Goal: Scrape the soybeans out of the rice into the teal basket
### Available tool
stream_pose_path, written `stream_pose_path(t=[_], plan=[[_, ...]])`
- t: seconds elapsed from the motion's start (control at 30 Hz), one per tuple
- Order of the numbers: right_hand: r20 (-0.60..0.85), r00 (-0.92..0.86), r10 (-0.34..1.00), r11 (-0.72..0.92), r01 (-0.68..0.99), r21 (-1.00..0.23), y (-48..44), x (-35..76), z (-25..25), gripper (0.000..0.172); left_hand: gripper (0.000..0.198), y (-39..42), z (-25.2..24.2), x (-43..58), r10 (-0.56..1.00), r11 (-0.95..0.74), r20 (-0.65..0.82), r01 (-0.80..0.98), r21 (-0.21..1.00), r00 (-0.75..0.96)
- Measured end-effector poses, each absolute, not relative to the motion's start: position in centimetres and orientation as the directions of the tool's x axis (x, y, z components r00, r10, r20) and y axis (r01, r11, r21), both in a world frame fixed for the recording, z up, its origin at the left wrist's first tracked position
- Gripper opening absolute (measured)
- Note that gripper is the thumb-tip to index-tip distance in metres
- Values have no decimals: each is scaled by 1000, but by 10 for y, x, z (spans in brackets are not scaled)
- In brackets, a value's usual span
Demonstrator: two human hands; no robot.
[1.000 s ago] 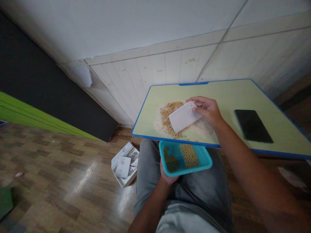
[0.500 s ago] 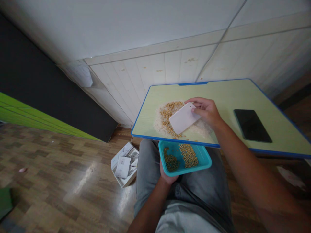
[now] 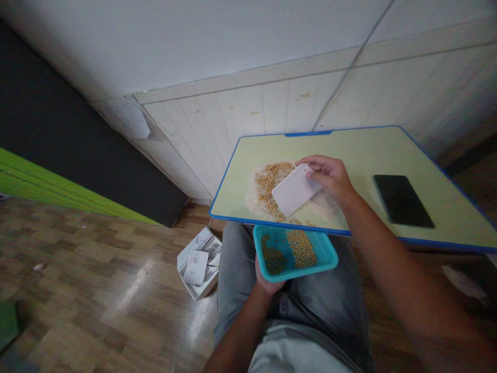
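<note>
My right hand [image 3: 330, 178] pinches a white plastic card [image 3: 295, 189] and holds it tilted over a pile of yellow beans mixed with white rice [image 3: 272, 186] on a pale green table with a blue rim [image 3: 349, 150]. Several beans lie near the table's front edge. My left hand [image 3: 266, 282] grips a teal tray [image 3: 328, 254] from beneath, just under that edge, above my lap. Two heaps of beans lie in the tray.
A black phone [image 3: 402, 201] lies on the table to the right of my hand. An open white cardboard box [image 3: 199, 267] with papers sits on the wooden floor at the left of my knees. A white panelled wall stands behind the table.
The white card has slid slightly toward the table's front edge, pushing a few beans closer to it. The tray and left hand have stayed where they were.
</note>
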State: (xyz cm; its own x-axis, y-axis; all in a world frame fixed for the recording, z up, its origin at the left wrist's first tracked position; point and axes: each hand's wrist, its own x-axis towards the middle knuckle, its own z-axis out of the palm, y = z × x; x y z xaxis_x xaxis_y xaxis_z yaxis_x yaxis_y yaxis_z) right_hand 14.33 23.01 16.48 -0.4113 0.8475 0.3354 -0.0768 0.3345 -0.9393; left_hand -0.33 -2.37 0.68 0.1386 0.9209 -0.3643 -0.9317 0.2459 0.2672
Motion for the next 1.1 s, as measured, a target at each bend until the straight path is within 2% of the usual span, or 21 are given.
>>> stream_pose_path(t=[0.13,0.33,0.63,0.93,1.1], plan=[[349,-388,853,338,-99,-936,229,141,165,36,65,-21,7,-3,893,249,-436,-929,274,111],[356,-369,859,345,-98,-933,229,140,165,35,65,-23,4,-4,921,251,-365,-922,294,135],[358,-362,861,354,-78,-932,227,142,167,36,60,-27,-4,-7,913,245,-391,-921,302,114],[356,-359,863,351,-81,-933,227,142,168,35,59,-28,-10,-8,944,229,-308,-906,355,118],[363,-358,860,372,-45,-927,230,143,164,35,60,-30,-18,-9,940,234,-318,-909,346,121]])
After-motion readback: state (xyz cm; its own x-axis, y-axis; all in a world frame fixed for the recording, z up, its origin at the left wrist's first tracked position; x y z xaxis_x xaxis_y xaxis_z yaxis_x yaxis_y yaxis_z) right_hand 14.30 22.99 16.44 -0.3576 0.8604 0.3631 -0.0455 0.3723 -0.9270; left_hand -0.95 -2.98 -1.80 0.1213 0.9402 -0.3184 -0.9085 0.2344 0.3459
